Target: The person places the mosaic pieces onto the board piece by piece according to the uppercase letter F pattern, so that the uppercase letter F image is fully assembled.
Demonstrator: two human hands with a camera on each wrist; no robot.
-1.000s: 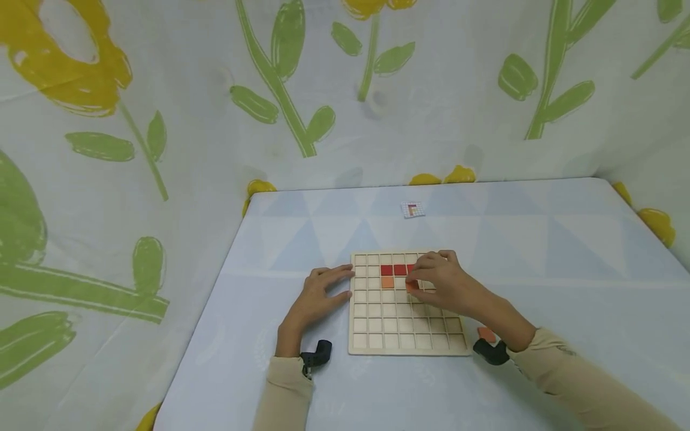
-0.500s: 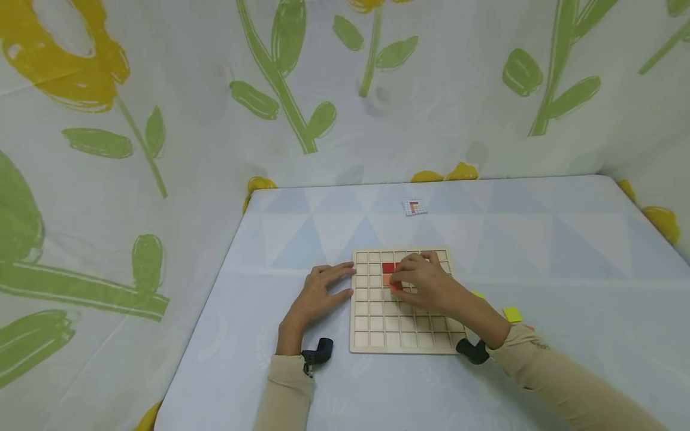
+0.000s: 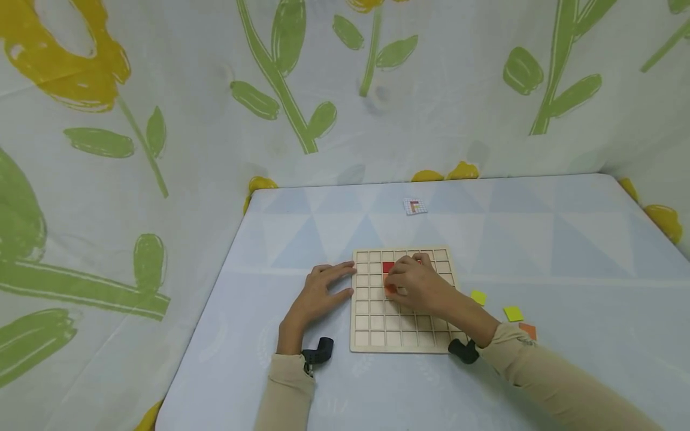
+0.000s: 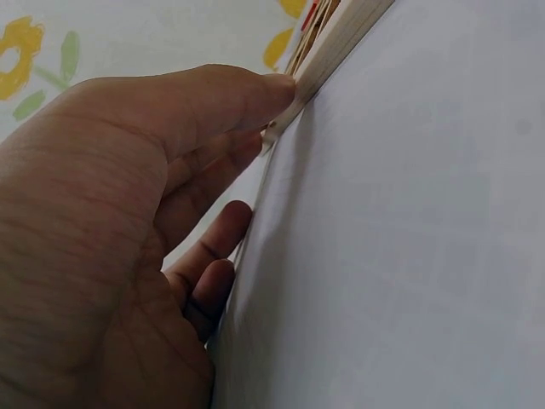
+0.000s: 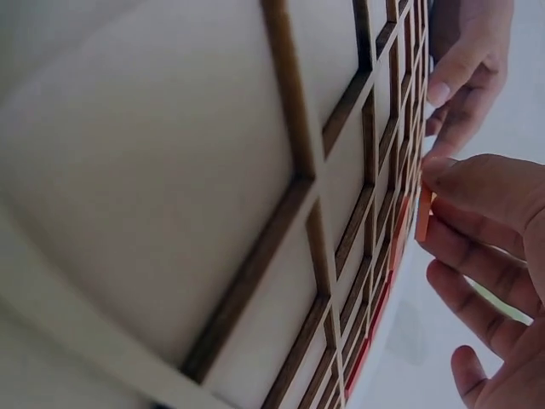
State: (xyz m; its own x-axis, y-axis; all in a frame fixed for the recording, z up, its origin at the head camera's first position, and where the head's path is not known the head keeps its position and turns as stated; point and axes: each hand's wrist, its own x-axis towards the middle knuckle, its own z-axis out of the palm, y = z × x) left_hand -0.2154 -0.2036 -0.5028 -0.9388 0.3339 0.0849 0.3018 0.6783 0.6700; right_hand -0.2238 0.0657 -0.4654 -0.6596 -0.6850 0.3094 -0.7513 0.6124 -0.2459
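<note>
A wooden grid board lies on the table. My right hand is over its upper middle, pinching a small orange square tile between thumb and fingers, close over the cells. Right above that spot a red tile sits in a cell; other red and orange tiles beside it are partly covered by my fingers. At the board's left edge rests my left hand, its thumb and fingertips touching the wooden rim, as the left wrist view also shows.
Two yellow tiles and an orange tile lie on the table right of the board, near my right forearm. A small card with a coloured grid pattern lies beyond the board. A flower-printed curtain hangs behind the table.
My right hand has moved left across the board with the orange tile, to below the left end of the red tiles. The loose yellow tiles have come into sight. My left hand has stayed put.
</note>
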